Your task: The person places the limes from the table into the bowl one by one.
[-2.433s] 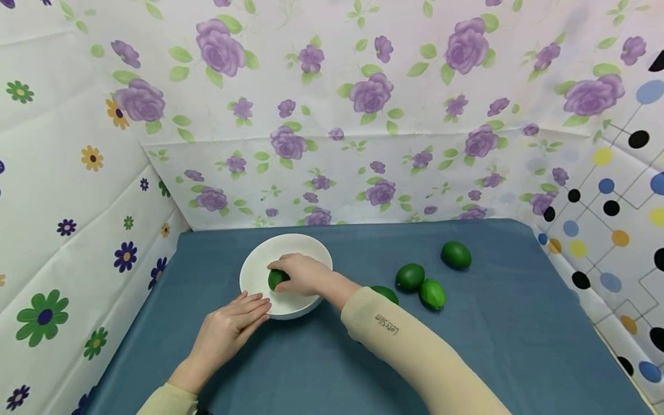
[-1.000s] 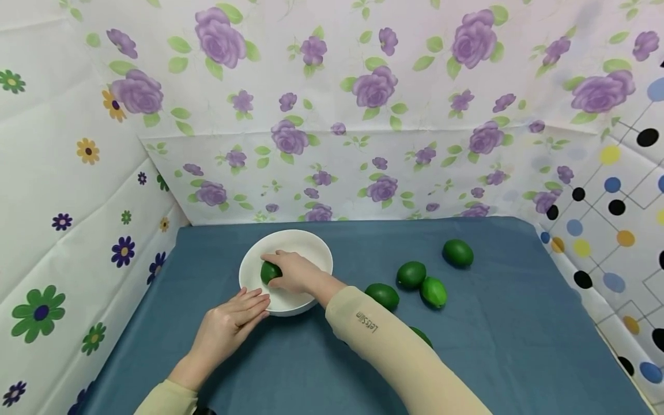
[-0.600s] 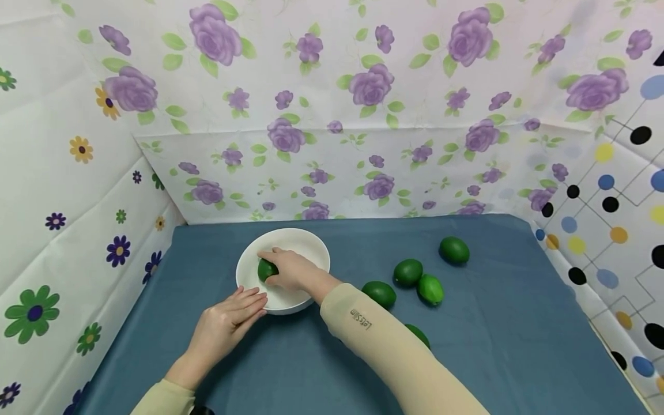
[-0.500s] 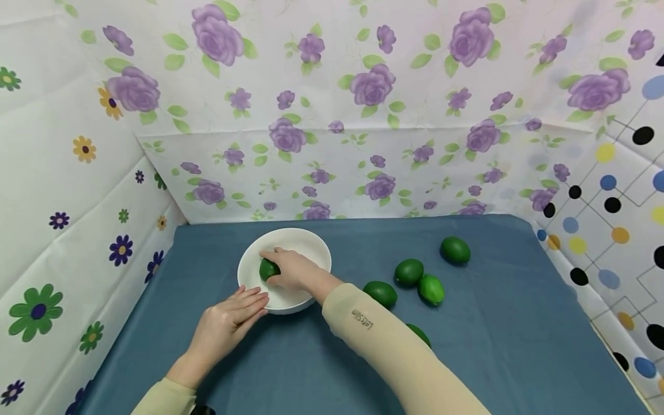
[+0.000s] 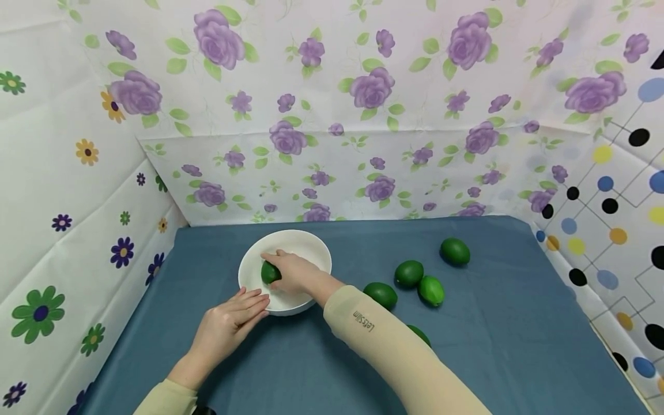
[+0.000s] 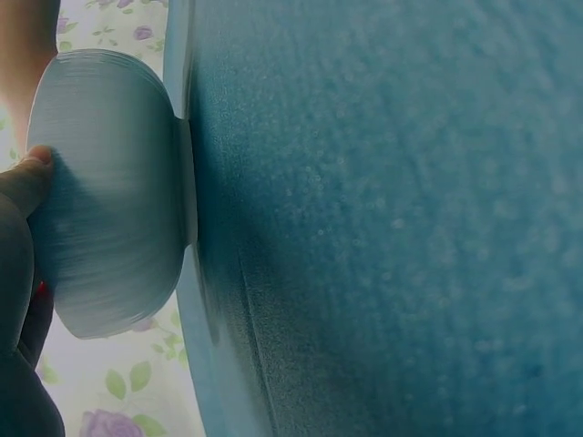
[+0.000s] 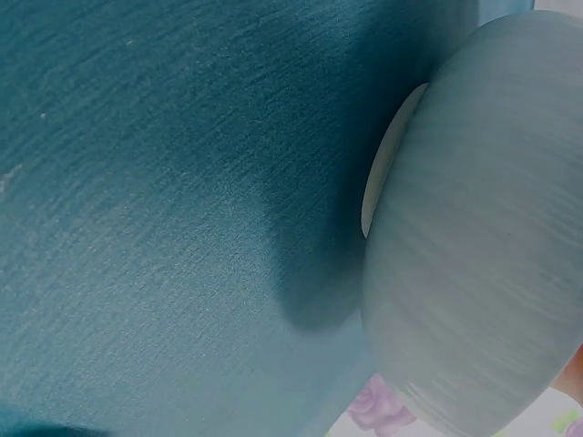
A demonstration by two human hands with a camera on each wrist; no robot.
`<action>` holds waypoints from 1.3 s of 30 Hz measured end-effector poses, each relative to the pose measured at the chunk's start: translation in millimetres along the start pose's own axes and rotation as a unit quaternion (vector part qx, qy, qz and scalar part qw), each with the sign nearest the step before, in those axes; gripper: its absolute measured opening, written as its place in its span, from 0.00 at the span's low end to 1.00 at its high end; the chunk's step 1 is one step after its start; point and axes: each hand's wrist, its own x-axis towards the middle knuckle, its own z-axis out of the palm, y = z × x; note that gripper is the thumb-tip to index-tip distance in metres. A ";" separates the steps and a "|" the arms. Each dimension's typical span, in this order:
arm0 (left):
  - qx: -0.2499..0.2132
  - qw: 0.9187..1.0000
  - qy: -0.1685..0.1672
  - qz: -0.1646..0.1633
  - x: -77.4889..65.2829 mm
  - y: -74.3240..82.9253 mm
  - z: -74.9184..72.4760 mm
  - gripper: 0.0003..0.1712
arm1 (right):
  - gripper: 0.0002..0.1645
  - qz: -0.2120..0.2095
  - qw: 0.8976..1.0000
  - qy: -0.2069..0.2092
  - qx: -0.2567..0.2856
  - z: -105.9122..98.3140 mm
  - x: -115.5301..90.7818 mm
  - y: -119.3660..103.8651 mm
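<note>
In the head view a white bowl (image 5: 316,253) stands on the blue cloth at centre left. My right hand (image 5: 298,274) reaches down into it and grips a dark green lime (image 5: 270,272) between thumb and fingers. My left hand (image 5: 225,323) rests at the bowl's near left rim with its fingers straight and close together. In the left wrist view the thumb's tip (image 6: 38,157) lies against the outer wall of the bowl (image 6: 114,191). Only the outside of the bowl (image 7: 483,228) shows in the right wrist view; the right hand's grip is hidden there.
Right of the bowl lie several limes: a dark one (image 5: 380,295), another (image 5: 409,273) next to a brighter one (image 5: 431,290), and one (image 5: 455,252) farther back. My right sleeve partly covers another lime (image 5: 419,333). Flowered sheets (image 5: 332,144) rise behind the blue cloth (image 5: 493,346).
My right hand has shifted slightly left inside the bowl with the lime, and its sleeve has moved left, uncovering more limes. Over the last second little differs. The left hand stays at the rim.
</note>
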 end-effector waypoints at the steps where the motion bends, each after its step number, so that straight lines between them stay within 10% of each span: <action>1: 0.000 1.000 0.000 0.000 0.1 -0.2 0.1 0.23 | 0.48 0.001 1.000 -0.001 0.000 -0.3 -0.3 0.1; 18: -0.012 1.000 0.002 -0.010 -1.4 1.0 2.0 0.22 | 0.52 -0.021 1.000 -0.010 0.002 -7.1 -16.0 7.5; 39: -0.009 0.999 -0.001 -0.052 -5.4 5.3 4.9 0.20 | 0.41 -0.103 0.990 0.087 0.030 -45.7 -133.5 51.2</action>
